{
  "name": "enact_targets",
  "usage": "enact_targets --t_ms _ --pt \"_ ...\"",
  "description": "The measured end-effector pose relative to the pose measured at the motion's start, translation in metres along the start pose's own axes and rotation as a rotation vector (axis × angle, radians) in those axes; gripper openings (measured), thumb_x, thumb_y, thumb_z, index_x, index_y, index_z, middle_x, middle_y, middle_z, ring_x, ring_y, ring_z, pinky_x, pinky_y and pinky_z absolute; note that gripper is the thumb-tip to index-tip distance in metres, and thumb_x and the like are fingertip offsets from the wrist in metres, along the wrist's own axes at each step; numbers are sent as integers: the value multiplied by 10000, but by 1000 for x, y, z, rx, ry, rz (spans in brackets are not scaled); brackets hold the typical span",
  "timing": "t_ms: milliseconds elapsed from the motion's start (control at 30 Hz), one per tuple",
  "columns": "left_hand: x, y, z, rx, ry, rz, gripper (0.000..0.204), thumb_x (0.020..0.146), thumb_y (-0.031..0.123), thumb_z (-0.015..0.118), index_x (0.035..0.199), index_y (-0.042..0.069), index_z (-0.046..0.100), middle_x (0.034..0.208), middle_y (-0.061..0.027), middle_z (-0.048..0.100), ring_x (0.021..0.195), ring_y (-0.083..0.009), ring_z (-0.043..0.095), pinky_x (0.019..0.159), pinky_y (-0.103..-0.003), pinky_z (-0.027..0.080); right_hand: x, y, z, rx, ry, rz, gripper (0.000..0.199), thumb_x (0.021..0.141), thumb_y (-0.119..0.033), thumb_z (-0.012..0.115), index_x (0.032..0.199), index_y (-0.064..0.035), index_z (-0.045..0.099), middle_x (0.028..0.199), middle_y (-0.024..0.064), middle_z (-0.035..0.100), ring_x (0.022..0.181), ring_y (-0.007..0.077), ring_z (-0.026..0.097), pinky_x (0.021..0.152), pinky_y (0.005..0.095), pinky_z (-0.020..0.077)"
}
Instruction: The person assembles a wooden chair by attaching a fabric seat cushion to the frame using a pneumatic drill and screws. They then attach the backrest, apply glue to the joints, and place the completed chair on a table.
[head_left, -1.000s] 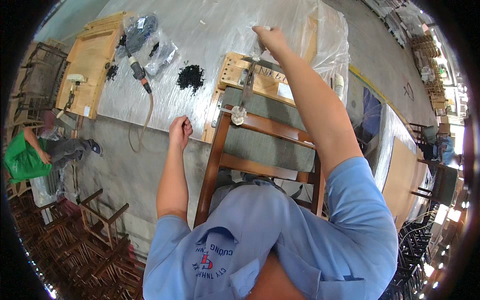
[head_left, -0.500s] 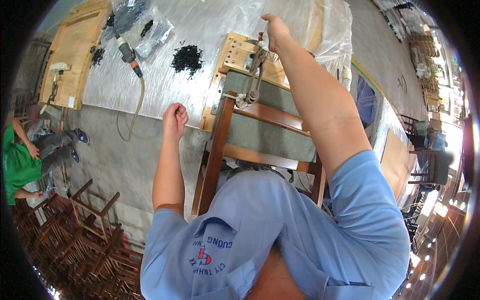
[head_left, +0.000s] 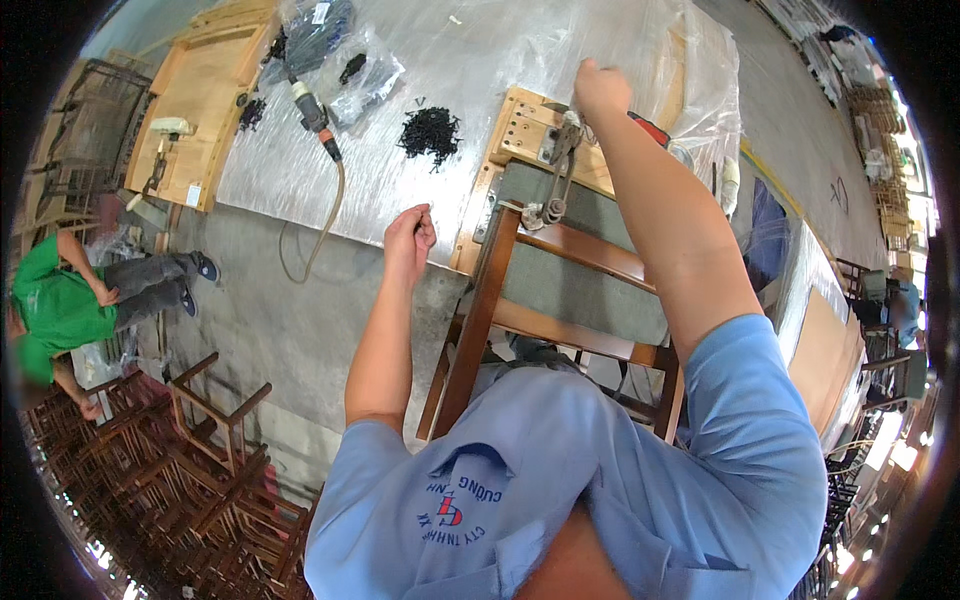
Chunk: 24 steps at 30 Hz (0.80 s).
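Sitting low at far left, a person in a green shirt (head_left: 55, 300) beside stacked dark wooden chair frames (head_left: 190, 470), well apart from the work. Lying further right on the plastic-sheeted bench (head_left: 400, 160): a pale plywood panel (head_left: 200, 110), a grey power screwdriver with a tan hose (head_left: 315, 115) drooping over the bench edge, clear bags of black hardware (head_left: 340, 60). Left hand (head_left: 408, 240) raised just off the bench edge, fingers pinched together, apparently on something tiny that cannot be made out. Heaped just beyond it, a small pile of black screws (head_left: 430, 132): light, hard, loose, likely to scatter, best picked singly at the tips. Resting against the bench edge between the arms, a brown wooden chair frame with a grey-green padded panel (head_left: 570, 290): stiff, smooth lacquered rails, probably moderately heavy, best gripped by a rail rather than the soft panel. Standing on the pale drilled wooden jig (head_left: 520, 125), a bare metal toggle clamp (head_left: 560, 170): rigid, slick, heavy for its size. Right hand (head_left: 600, 88) closed in a fist at the clamp's upper end, seemingly around its handle, fingers hidden.
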<state>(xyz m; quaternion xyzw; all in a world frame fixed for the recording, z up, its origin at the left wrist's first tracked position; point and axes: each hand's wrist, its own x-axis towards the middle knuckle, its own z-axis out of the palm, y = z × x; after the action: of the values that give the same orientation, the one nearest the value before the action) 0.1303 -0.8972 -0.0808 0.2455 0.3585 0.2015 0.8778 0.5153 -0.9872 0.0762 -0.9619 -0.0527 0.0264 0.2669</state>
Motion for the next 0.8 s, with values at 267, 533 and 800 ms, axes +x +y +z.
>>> enact_targets --t_ms 267,533,800 --pt "26 20 10 -104 45 -51 254 997 153 574 1143 -45 637 997 -147 667 887 -252 664 793 -371 577 -90 76 -144 363 52 -461 300 954 -242 711 1158 -22 727 1132 144 744 998 230 713 892 336 548" --pt "7 26 38 -82 11 -81 293 1049 144 496 1257 -48 572 1166 -220 658 1055 -315 666 983 -424 563 -87 452 -239 -102 199 10 388 880 -316 766 1033 37 710 1038 187 737 955 299 716 877 407 546" --pt "-71 56 68 187 -32 17 269 1063 135 542 1262 -38 596 1129 -174 701 985 -238 689 884 -358 589 -141 477 -152 -97 -138 141 726 854 -553 735 1126 111 622 1092 339 684 1053 472 675 923 501 522"
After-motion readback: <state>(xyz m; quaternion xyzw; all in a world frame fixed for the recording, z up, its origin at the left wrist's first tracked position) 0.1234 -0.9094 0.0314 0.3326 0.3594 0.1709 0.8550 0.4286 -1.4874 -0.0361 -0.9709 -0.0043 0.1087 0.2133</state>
